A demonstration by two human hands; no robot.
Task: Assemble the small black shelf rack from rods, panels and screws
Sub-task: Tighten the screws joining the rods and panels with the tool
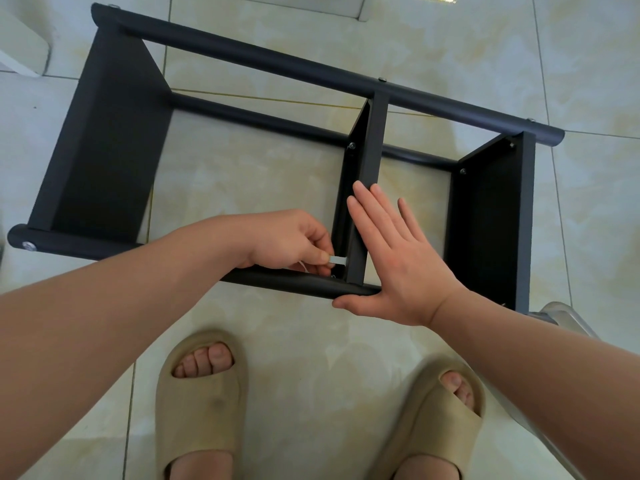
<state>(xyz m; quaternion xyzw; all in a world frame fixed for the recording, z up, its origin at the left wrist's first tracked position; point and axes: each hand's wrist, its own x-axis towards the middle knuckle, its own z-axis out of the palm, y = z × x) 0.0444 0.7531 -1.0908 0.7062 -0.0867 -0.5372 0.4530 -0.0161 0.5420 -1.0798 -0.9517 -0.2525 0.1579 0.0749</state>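
Rack [263,109] lies on its side on the tiled floor [263,181], directly ahead of the person's slippers [201,393]. Three panels sit between the rods, and screw heads show at several joints.

Step in hand: fastening the middle panel [373,140] to the near rod [277,280].
- Left hand [287,237]: fingers [317,237] pinch a small silver key [336,259], its tip at the corner where panel meets rod. The screw there is barely visible, so its seating cannot be confirmed.
- Right hand [398,265]: fingers [363,206] straight and released, the flat of the hand against the panel's right face, thumb along the rod. It appears to be bracing the joint.

Assessment: assembly looks well advanced, and this joint may be among the last.

Next move calls for keeping the key square in the screw head, turning in short strokes in the cramped corner, and holding the panel flush so the thread does not cross.
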